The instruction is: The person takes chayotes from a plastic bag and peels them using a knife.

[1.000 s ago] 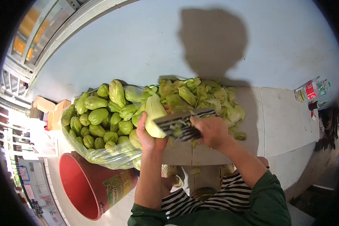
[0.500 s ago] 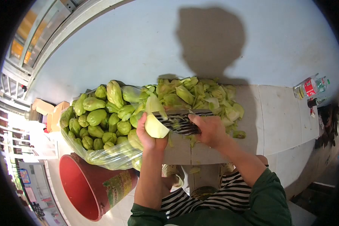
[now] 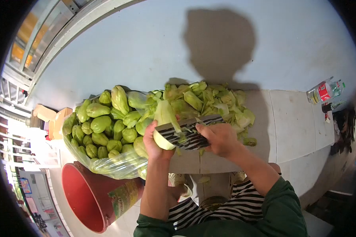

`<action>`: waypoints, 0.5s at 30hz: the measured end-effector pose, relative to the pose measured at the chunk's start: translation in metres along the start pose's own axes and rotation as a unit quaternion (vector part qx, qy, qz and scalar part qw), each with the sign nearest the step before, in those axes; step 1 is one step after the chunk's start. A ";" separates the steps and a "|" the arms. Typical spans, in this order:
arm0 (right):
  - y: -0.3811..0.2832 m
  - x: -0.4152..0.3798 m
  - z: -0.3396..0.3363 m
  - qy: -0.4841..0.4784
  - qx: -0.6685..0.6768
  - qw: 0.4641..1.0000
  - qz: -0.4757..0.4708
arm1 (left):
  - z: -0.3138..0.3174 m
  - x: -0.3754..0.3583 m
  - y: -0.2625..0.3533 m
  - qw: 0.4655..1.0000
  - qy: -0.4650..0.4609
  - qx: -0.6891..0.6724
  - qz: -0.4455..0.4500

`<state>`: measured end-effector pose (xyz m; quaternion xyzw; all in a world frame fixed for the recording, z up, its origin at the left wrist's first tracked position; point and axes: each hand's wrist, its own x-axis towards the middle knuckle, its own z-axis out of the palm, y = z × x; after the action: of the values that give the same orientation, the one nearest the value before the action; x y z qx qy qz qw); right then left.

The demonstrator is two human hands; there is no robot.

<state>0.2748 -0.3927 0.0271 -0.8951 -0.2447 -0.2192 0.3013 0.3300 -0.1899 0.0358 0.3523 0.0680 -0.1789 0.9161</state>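
My left hand point(image 3: 154, 143) grips a pale green, partly peeled chayote point(image 3: 164, 117) over the front of the counter. My right hand point(image 3: 220, 138) holds a cleaver point(image 3: 186, 132) whose wide blade lies flat against the fruit, with bits of peel stuck to the steel. Behind both hands lies a heap of cut chayote pieces and peel point(image 3: 209, 100). To the left, a clear plastic bag point(image 3: 106, 164) bulges with whole green chayotes point(image 3: 101, 122).
A red bucket point(image 3: 91, 195) stands on the floor below the bag. The white tiled counter point(image 3: 292, 122) runs to the right, where a plastic bottle with a red label point(image 3: 324, 91) lies. Cardboard boxes point(image 3: 53, 116) sit at far left. A blue wall rises behind.
The cleaver blade slid along the chayote, down and back up, while my left hand turned the fruit slightly. The piles and bag stayed put.
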 end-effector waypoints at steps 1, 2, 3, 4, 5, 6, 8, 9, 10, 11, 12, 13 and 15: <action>0.004 -0.001 0.004 -0.002 0.001 1.000 0.001 | 0.007 -0.002 -0.001 0.999 0.025 -0.024 0.002; 0.011 -0.001 0.009 -0.026 -0.014 0.996 0.088 | 0.008 -0.005 0.000 0.999 0.003 -0.041 -0.006; 0.014 0.000 0.011 -0.048 -0.030 0.983 0.174 | 0.003 -0.003 -0.001 0.998 -0.032 -0.043 -0.021; 0.014 0.000 0.008 -0.045 -0.032 0.983 0.175 | 0.001 0.000 -0.001 0.996 -0.068 -0.045 -0.035; 0.011 0.000 0.003 -0.061 -0.024 0.982 0.175 | 0.000 0.000 -0.002 0.996 -0.071 -0.044 -0.033; 0.008 0.001 -0.001 -0.079 -0.015 0.981 0.177 | 0.001 0.000 -0.002 0.998 -0.024 -0.044 -0.028; 0.002 0.001 -0.003 -0.041 0.010 0.994 0.100 | 0.004 -0.002 -0.004 0.998 0.027 -0.046 -0.024; 0.000 0.001 -0.003 0.000 0.036 0.999 0.025 | 0.008 -0.002 -0.003 0.998 0.035 -0.047 -0.025; 0.003 0.001 0.001 0.000 0.037 0.999 0.025 | 0.011 -0.003 -0.003 0.998 0.044 -0.047 -0.027; 0.007 0.001 0.007 -0.016 0.015 0.995 0.097 | 0.008 -0.003 -0.004 0.996 0.070 -0.052 -0.020; 0.010 0.000 0.009 -0.031 -0.008 0.985 0.168 | 0.002 -0.005 -0.002 0.999 -0.014 -0.038 -0.036; 0.014 0.003 0.006 -0.029 -0.009 0.985 0.168 | 0.002 -0.004 -0.004 0.998 -0.039 -0.032 -0.037; 0.019 0.009 0.000 -0.156 -0.083 0.936 0.306 | 0.003 -0.002 -0.003 0.997 -0.068 -0.024 -0.038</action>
<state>0.2929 -0.4033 0.0232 -0.9716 0.0157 0.0067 0.2362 0.3272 -0.1936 0.0371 0.3140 0.0229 -0.2355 0.9195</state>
